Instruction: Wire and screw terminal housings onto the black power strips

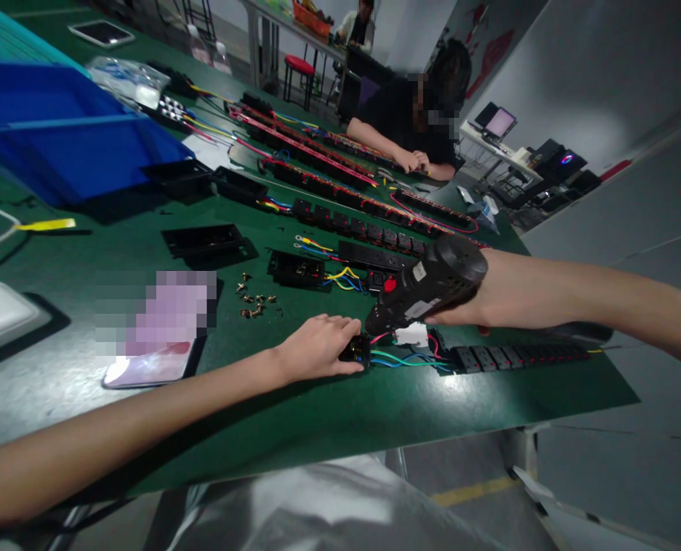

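My right hand (pixel 464 310) grips a black cordless screwdriver (pixel 426 283), its nose pointing down and left. That tip is at the edge of a small black box (pixel 359 350), though I cannot tell whether it touches a screw. Fingers of my left hand (pixel 320 348) are wrapped round the box's left side and hold it on the green table. Green, blue and red wires (pixel 403 358) run from the box to a black socket strip (pixel 501 357) on the right. Loose brass screws (pixel 254 310) lie beyond my left hand.
A lit phone (pixel 157 337) and a white case (pixel 1 314) lie at left, with a blue bin (pixel 82 130) behind. An open black box (pixel 298 269) and several socket strips (pixel 357 226) cover the middle. Across the table sits a co-worker (pixel 403 126).
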`<state>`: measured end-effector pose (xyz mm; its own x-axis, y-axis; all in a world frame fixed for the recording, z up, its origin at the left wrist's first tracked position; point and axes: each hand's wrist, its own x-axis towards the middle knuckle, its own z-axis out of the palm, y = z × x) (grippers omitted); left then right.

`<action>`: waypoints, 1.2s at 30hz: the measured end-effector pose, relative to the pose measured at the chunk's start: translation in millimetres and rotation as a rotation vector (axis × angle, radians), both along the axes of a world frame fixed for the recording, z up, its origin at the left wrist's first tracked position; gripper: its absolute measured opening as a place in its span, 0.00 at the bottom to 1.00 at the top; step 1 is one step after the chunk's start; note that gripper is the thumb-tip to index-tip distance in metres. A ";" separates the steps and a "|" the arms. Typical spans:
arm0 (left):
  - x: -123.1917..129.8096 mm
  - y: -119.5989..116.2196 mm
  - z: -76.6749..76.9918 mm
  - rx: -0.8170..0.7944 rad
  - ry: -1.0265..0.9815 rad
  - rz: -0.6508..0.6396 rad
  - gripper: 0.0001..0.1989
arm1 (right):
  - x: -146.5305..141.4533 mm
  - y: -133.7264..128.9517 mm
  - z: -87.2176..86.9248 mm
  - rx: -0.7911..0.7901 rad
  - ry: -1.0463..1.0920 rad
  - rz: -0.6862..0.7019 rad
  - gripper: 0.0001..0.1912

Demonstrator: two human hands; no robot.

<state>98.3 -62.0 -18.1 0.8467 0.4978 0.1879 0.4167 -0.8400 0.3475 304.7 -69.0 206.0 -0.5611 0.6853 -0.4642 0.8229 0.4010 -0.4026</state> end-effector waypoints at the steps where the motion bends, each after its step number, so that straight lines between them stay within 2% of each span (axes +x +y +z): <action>1: 0.1 -0.2 0.0 0.001 0.002 0.001 0.24 | -1.2 0.2 0.3 0.000 -0.012 0.013 0.14; 5: -0.2 0.1 1.3 -0.009 0.009 0.000 0.23 | -2.5 3.5 3.5 -0.115 -0.061 0.056 0.13; 9: 0.0 1.0 3.9 -0.016 0.010 -0.016 0.23 | 2.8 4.1 6.2 -0.300 -0.201 -0.043 0.08; 12: 1.0 1.2 4.5 -0.002 0.021 -0.016 0.22 | 8.6 1.0 5.6 -0.299 -0.187 -0.119 0.04; 15: 1.5 0.9 3.3 0.010 0.031 -0.010 0.23 | 11.8 -3.2 5.0 -0.315 -0.173 -0.166 0.05; 21: -0.1 -0.5 1.9 0.013 0.056 -0.006 0.24 | 11.7 -8.0 4.4 -0.344 -0.088 -0.132 0.04; 27: -1.3 -0.5 6.5 0.007 0.071 -0.005 0.25 | 12.7 -8.9 6.0 -0.374 -0.165 -0.210 0.05; 30: -2.6 0.6 10.2 -0.005 0.041 -0.035 0.26 | 10.1 -10.0 8.6 -0.362 -0.182 -0.225 0.04; 36: -8.0 8.2 21.3 0.032 0.010 -0.160 0.19 | 6.4 -13.3 10.5 -0.387 -0.163 -0.294 0.04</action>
